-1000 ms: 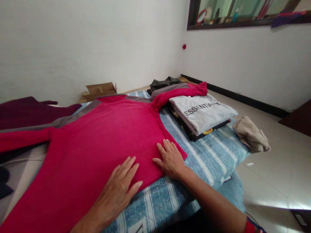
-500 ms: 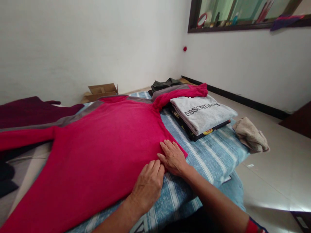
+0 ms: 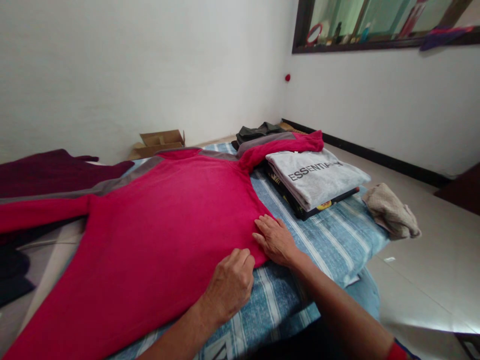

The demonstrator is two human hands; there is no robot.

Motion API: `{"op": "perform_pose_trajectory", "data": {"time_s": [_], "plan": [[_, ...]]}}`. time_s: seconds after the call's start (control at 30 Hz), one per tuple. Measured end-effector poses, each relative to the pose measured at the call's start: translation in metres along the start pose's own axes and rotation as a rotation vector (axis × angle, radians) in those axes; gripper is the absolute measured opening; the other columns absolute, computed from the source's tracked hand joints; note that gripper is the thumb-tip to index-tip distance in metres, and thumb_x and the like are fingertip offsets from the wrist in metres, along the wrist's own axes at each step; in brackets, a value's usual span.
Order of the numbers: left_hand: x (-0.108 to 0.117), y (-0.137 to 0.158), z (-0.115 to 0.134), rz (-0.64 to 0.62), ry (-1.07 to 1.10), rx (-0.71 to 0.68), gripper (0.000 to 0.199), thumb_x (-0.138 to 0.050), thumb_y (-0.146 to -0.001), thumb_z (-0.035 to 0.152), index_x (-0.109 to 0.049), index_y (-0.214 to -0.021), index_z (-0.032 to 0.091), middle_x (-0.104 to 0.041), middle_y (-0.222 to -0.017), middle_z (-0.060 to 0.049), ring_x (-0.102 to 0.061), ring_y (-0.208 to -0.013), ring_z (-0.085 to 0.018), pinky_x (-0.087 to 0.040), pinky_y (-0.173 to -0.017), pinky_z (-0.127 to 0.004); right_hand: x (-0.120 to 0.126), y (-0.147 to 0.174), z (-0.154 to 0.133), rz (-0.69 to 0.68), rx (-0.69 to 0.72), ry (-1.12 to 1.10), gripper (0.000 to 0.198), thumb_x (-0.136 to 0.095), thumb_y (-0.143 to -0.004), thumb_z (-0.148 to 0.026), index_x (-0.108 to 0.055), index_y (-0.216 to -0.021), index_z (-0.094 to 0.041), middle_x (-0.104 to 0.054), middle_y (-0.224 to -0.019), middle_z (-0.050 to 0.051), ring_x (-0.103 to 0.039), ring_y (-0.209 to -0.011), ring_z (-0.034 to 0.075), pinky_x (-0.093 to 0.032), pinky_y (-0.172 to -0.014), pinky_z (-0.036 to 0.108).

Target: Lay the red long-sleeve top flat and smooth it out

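Slid nearer the right hand (image 3: 276, 241): left hand (image 3: 229, 285), fingers curled, pinching one red sweater's (image 3: 157, 220) hem; right fingers together, flat. One striped bed (image 3: 330, 235), white walls.

A crimson sweater (image 3: 157, 220) with grey shoulder bands lies on a blue-and-white striped mattress (image 3: 330, 235); to the right, a light grey folded shirt (image 3: 317, 175) bears dark lettering; a maroon garment (image 3: 48, 170) lies far left

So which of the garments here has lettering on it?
The grey folded shirt atop the stack on the right, printed "ESSENTIA…". The red sweater under both hands and the maroon garment are plain.
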State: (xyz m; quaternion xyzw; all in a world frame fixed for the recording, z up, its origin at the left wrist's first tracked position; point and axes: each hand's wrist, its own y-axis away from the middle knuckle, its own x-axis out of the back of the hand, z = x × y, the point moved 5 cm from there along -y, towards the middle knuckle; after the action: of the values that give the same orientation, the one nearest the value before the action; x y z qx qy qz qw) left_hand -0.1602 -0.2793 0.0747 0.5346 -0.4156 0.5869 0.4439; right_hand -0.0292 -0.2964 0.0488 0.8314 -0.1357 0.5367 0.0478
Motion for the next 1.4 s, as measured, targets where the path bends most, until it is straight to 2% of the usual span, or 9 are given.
{"op": "perform_pose_trajectory", "data": {"time_s": [0.13,0.3,0.43,0.57,0.67,0.8,1.0,1.17,1.4], "plan": [[-0.002,0.001,0.005,-0.065,-0.038,-0.021,0.024,-0.038,-0.083,0.008,-0.061,-0.091,0.014,-0.059,-0.101,-0.011,-0.053,-0.098,-0.027,-0.047,-0.086,-0.043,0.003,-0.004,0.004,0.062,0.001,0.006,0.039,-0.033,-0.095,-0.032,-0.052,-0.127,-0.020,-0.049,-0.136,0.007,-0.037,-0.128,0.022,-0.024,-0.105,0.039],[0.008,-0.010,0.004,-0.200,-0.032,-0.060,0.024,-0.044,-0.085,0.024,-0.065,-0.091,0.013,-0.060,-0.104,-0.013,-0.054,-0.105,-0.032,-0.047,-0.087,-0.044,0.010,-0.018,0.006,0.136,-0.063,0.046,0.028,-0.038,-0.090,-0.016,-0.065,-0.095,-0.020,-0.065,-0.100,0.006,-0.053,-0.102,0.019,-0.038,-0.087,0.028],[0.023,-0.042,-0.003,-0.317,0.000,-0.104,0.030,-0.042,-0.087,0.029,-0.067,-0.082,0.013,-0.065,-0.085,-0.011,-0.063,-0.083,-0.028,-0.051,-0.077,-0.041,0.018,-0.025,0.011,0.229,-0.181,0.057,0.026,-0.051,-0.082,-0.019,-0.062,-0.106,-0.019,-0.061,-0.107,0.008,-0.050,-0.105,0.021,-0.038,-0.087,0.028],[0.029,-0.076,-0.015,-0.051,0.024,-0.021,0.024,-0.039,-0.088,0.021,-0.062,-0.090,0.014,-0.064,-0.093,-0.011,-0.060,-0.091,-0.024,-0.048,-0.082,-0.037,0.020,-0.030,0.023,0.195,-0.344,0.002,0.043,-0.056,-0.078,-0.025,-0.055,-0.120,-0.016,-0.061,-0.109,0.010,-0.054,-0.104,0.023,-0.040,-0.084,0.028],[0.013,-0.082,-0.023,0.109,0.032,0.057,0.022,-0.046,-0.085,0.022,-0.058,-0.101,0.012,-0.058,-0.114,-0.013,-0.052,-0.111,-0.025,-0.041,-0.096,-0.039,0.021,-0.036,0.035,0.145,-0.445,-0.058,0.052,-0.056,-0.076,-0.027,-0.051,-0.126,-0.013,-0.065,-0.106,0.012,-0.059,-0.099,0.023,-0.041,-0.079,0.028],[-0.017,-0.074,-0.024,0.129,0.077,0.081,0.056,-0.052,-0.081,0.029,-0.039,-0.131,0.006,-0.039,-0.141,-0.018,-0.031,-0.133,-0.029,-0.028,-0.109,-0.043,0.015,-0.046,0.048,0.046,-0.474,-0.172,0.043,-0.062,-0.070,-0.032,-0.062,-0.107,-0.011,-0.068,-0.089,0.012,-0.062,-0.084,0.023,-0.040,-0.065,0.026],[-0.029,-0.069,-0.026,0.129,0.100,0.144,0.069,-0.047,-0.083,0.041,-0.029,-0.139,0.004,-0.030,-0.147,-0.019,-0.019,-0.138,-0.028,-0.021,-0.112,-0.044,0.002,-0.056,0.052,-0.057,-0.421,-0.358,0.013,-0.065,-0.063,-0.026,-0.061,-0.059,-0.014,-0.056,-0.053,-0.001,-0.049,-0.051,0.011,-0.028,-0.046,0.021],[-0.032,-0.068,-0.027,0.122,0.102,0.159,0.073,-0.044,-0.084,0.045,-0.025,-0.141,0.004,-0.027,-0.149,-0.018,-0.015,-0.139,-0.027,-0.017,-0.113,-0.043,0.003,-0.054,0.043,-0.068,-0.443,-0.557,0.002,-0.059,-0.065,-0.015,-0.059,-0.063,-0.015,-0.058,-0.056,-0.002,-0.050,-0.049,0.009,-0.032,-0.044,0.017],[-0.035,-0.066,-0.026,0.122,0.101,0.168,0.079,-0.042,-0.085,0.050,-0.017,-0.144,0.004,-0.021,-0.151,-0.018,-0.009,-0.140,-0.027,-0.017,-0.113,-0.043,-0.001,-0.053,0.043,-0.104,-0.484,-0.706,0.012,-0.061,-0.066,-0.015,-0.063,-0.078,-0.014,-0.065,-0.065,0.000,-0.059,-0.055,0.011,-0.041,-0.047,0.017]]}}
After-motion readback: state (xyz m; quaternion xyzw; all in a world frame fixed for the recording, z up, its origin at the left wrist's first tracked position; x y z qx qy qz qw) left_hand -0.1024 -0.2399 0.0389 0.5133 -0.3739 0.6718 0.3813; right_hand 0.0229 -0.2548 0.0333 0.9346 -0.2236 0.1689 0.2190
